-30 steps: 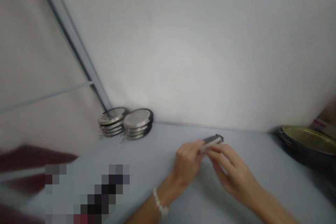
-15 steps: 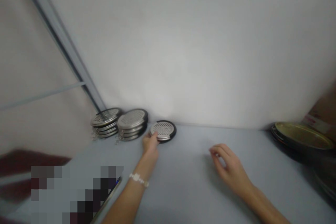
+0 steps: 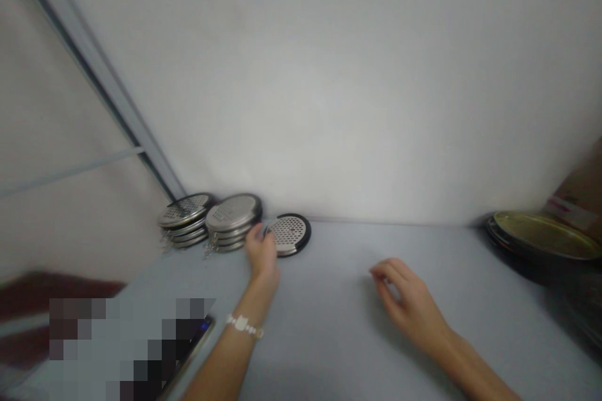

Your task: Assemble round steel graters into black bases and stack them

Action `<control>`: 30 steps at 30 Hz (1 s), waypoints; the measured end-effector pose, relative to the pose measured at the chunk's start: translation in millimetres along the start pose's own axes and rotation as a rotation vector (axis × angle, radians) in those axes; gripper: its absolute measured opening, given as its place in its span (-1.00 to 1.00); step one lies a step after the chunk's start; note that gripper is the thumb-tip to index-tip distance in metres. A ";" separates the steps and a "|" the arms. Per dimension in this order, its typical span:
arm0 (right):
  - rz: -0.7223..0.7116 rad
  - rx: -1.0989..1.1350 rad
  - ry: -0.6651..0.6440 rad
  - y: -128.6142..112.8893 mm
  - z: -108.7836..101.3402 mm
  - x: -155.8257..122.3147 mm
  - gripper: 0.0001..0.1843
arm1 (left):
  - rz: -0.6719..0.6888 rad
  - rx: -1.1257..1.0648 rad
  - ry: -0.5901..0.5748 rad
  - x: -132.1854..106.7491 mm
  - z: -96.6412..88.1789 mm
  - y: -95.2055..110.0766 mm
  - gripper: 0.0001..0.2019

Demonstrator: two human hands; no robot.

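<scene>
A round perforated metal disc with a black rim lies flat on the pale table by the back wall. My left hand reaches to its left edge, fingers curled at the rim; whether they grip it is blurred. Just left of it stand two stacks of the same perforated discs. My right hand hovers low over the table to the right, fingers loosely bent and apart, holding nothing.
Dark round trays with a gold-toned top are stacked at the right edge, a cardboard box behind them. A phone-like dark slab lies at the front left. The white wall closes the back.
Both hands held the disc together a second ago. My left hand carried it left and laid it beside the stacks; my right hand let go and stayed mid-table.
</scene>
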State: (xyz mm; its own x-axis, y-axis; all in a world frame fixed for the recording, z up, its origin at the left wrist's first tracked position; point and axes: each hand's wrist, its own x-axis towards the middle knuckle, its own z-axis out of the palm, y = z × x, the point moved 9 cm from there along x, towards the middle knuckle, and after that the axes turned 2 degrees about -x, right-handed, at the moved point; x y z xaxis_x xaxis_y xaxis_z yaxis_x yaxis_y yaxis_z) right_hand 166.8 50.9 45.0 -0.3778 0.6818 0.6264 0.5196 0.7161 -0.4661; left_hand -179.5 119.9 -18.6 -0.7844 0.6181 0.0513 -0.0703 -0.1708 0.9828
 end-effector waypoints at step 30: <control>0.636 -0.033 0.546 147.5 -85.5 -23.5 -0.63 | -0.148 -0.119 -0.199 -12.3 30.1 29.0 -0.81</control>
State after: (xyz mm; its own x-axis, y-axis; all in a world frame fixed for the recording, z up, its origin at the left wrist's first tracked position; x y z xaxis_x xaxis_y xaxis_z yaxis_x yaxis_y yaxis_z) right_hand 317.9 127.7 15.0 0.4144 0.7802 0.4685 0.5337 0.2086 -0.8195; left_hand -153.4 130.4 14.6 -0.6245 0.7797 -0.0456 -0.2564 -0.1495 0.9549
